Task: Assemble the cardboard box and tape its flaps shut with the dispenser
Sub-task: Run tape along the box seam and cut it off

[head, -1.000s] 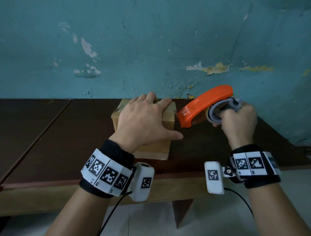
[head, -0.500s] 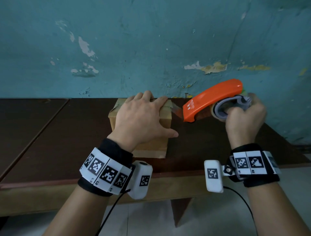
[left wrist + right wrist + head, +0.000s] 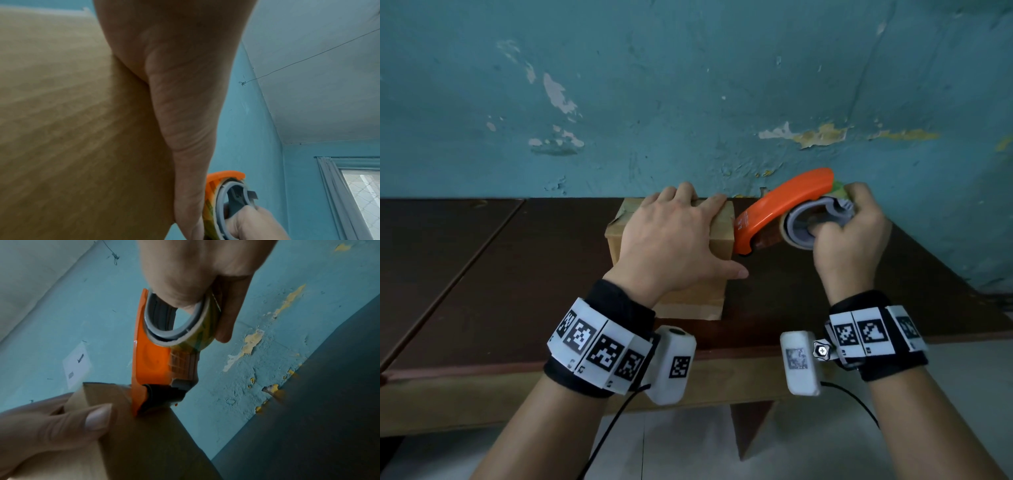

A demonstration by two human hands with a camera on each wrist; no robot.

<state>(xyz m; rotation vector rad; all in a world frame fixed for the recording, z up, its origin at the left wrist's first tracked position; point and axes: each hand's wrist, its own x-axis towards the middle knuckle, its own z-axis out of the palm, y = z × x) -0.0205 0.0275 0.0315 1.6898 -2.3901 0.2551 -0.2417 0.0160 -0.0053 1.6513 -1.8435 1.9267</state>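
Head view is showing the left hand [image 3: 671, 240] lying flat with straight fingers on top of the box [image 3: 688, 301], which is sitting on the dark tabletop [image 3: 500, 274] near its front edge. Just to the right, the right hand [image 3: 849, 240] is curling its fingers through the grey core of the tape roll, its grip holding the orange dispenser [image 3: 774, 212], whose nose is touching the box's upper right side. Behind them the peeling teal wall [image 3: 688, 102] is rising from the tabletop's far edge.
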